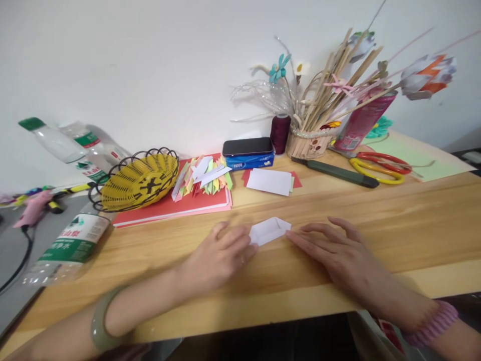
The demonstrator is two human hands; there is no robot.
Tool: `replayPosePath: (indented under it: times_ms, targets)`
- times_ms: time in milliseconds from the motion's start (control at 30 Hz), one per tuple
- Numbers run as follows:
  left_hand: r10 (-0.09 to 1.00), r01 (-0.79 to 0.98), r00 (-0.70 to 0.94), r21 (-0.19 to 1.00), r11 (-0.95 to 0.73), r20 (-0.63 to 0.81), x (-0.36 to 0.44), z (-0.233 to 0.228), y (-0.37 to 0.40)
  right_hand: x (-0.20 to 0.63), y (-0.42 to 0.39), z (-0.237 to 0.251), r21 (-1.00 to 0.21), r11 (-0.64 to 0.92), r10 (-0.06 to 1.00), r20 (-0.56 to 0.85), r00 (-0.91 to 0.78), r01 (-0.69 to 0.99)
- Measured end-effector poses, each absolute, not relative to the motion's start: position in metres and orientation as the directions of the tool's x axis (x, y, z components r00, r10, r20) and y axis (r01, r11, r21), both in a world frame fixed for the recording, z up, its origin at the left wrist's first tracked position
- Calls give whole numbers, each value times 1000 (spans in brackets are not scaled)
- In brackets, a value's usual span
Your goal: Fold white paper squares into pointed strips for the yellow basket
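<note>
Our left grip (pixel 220 253) pinches the folded paper (pixel 268 232); our spread right grip (pixel 343 258) touches its corner; uneven pressing could crease it crooked.

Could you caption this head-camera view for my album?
Left hand and right hand touching a folded white paper on a wooden table, a yellow basket beyond.

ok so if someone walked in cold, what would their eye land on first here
Likely the yellow basket with its dark looped rim, at the left, and the pot crowded with sticks and flowers at the back right. Nearer the front, a folded white paper lies on the wooden table, with the left hand at its left end and the right hand touching its right corner.
</note>
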State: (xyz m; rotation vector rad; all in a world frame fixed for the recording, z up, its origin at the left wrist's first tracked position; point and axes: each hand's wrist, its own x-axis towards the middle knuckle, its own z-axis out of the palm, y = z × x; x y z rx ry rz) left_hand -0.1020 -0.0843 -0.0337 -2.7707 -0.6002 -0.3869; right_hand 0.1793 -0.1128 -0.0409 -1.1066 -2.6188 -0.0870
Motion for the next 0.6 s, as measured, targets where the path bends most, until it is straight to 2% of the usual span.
replayPosePath:
  times_ms: [133,233,367,467,533,600]
  targets:
    - [400,484,860,-259,-836,317,-101,-32,-67,171,-119,-37,-64,711,681,308,-664,700]
    - [455,538,833,-271,-798,315,-88,-31,-56,159,-123,-34,-130,724,680,295,-671,677]
    - [572,626,768,-150,-765,288,-63,-31,-49,133,-126,-29,-321,741,664,211,-718,590]
    - [571,609,775,-75,-790,270,-53,-32,-45,122,-124,-24,-435,743,613,140,-777,508]
    - [556,571,786,30,-821,269,-54,-33,-42,126,-119,-22,-490,726,633,205,-746,482]
    - [551,526,790,165,-834,268,-57,-33,-37,137,-109,-21,-500,673,723,291,-626,545]
